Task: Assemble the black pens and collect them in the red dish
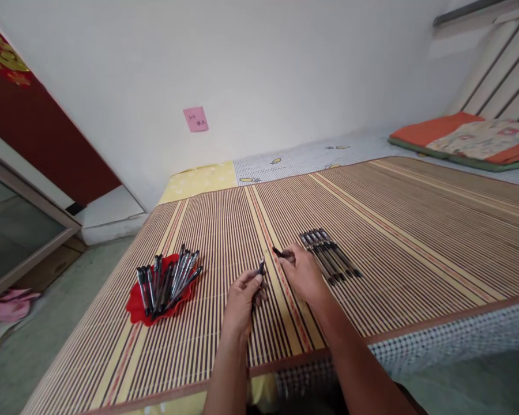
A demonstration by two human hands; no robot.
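My left hand (245, 294) is closed around a pen (262, 266), its bare writing tip pointing up and away from me. Close by on the right, my right hand (300, 270) pinches a small black pen cap (278, 252), apart from the tip. To the left, a red scalloped dish (134, 308) holds several pens (183, 274) with dark caps, lying at various angles. Beyond my right hand, several capped pens (331, 253) lie side by side in a slanted row. My right forearm passes near that row.
A striped bamboo mat (398, 230) covers the bed, with patterned cloth (294, 155) along its far side. Folded orange and floral bedding (462, 138) lies at the far right. A pink note (196, 119) is stuck on the white wall. The mat's left edge drops to the floor (95, 268).
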